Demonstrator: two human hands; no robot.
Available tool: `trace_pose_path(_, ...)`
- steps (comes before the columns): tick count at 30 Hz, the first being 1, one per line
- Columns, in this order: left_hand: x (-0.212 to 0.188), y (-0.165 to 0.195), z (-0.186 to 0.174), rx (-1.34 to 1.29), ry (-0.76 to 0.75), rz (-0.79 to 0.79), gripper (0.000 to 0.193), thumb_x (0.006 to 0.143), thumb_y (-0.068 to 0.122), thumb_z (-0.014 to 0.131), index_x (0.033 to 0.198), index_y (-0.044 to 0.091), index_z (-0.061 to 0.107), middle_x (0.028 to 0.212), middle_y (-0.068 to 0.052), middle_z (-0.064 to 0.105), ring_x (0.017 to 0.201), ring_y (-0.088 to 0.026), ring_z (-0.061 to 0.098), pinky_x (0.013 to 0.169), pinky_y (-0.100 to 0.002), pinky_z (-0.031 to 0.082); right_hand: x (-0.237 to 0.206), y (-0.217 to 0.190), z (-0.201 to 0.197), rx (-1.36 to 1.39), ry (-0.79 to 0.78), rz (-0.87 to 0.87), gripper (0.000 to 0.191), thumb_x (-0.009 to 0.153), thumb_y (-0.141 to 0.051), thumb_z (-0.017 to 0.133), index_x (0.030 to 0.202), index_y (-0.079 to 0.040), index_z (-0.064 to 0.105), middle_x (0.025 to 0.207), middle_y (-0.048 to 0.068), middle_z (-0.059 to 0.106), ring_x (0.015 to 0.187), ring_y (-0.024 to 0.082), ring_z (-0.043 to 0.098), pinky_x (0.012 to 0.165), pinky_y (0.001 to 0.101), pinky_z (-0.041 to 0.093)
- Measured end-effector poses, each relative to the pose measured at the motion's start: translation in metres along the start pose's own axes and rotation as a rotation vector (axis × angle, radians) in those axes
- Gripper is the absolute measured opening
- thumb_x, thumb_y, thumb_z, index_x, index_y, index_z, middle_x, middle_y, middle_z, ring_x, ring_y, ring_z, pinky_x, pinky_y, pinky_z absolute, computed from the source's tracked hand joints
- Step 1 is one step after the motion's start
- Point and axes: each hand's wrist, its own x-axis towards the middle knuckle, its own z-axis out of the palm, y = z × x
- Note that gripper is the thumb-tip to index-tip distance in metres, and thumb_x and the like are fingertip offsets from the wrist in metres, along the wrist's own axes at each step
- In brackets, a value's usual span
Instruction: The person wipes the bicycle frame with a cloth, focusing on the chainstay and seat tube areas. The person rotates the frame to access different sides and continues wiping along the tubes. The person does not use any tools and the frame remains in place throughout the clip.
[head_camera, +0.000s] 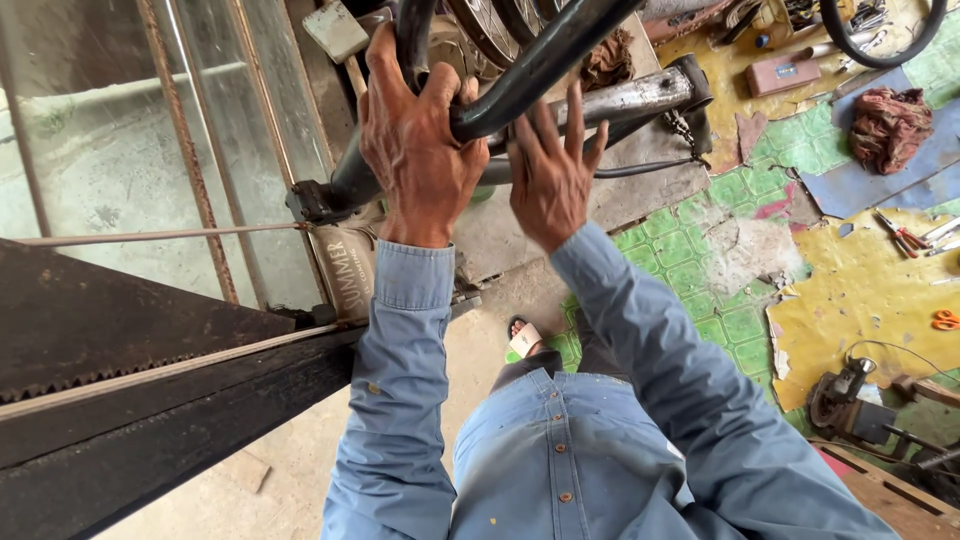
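Left hand (415, 150) clenched round dark bicycle frame tube (540, 60), fingers wrapped over, thumb under; right hand (550, 175) flat, fingers spread, palm pressed on tube underside just beside left, gripping nothing; frame raised at head height, wheel spokes (490, 25) above tube, grey metal bar (630, 98) right of tube, chain (683, 130) hanging off bar end; step looks like steadying or positioning frame; next move likely needs right hand to close for two-handed hold; scissors (945, 320), red rag (888, 122) on floor well right of tube.
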Motion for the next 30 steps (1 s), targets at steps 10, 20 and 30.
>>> trace_pose_path(10,-0.0037,-0.0053,0.0034,0.023,-0.023,0.002,0.024,0.112,0.029,0.064,0.095,0.012,0.060,0.150,-0.017,0.038,0.113,-0.025,0.062,0.091,-0.044,0.051,0.0017,0.0016,-0.0023,0.005,0.008,-0.057,0.044,0.116,-0.032,0.043,0.157,-0.023,0.053,0.169,0.001,0.040,0.161,0.034,0.012,0.125,0.0717,-0.004)
trace_pose_path(20,-0.0001,-0.0014,0.0038,0.028,-0.010,-0.017,0.027,0.114,0.032,0.065,0.097,0.012,0.061,0.152,-0.016,0.040,0.114,-0.025,0.063,0.097,-0.047,0.053,0.0043,0.0069,0.0008,0.009,-0.017,-0.060,0.042,0.115,-0.035,0.042,0.155,-0.027,0.050,0.169,-0.001,0.039,0.161,0.034,0.014,0.126,0.0703,-0.004)
trace_pose_path(30,-0.0021,-0.0037,0.0068,0.004,-0.043,-0.047,0.026,0.113,0.033,0.064,0.096,0.013,0.062,0.149,-0.017,0.041,0.108,-0.025,0.062,0.092,-0.046,0.051,0.0075,0.0029,-0.0084,0.054,-0.019,-0.048,0.044,0.114,-0.032,0.046,0.157,-0.023,0.052,0.168,0.001,0.042,0.160,0.034,0.014,0.124,0.0737,-0.004)
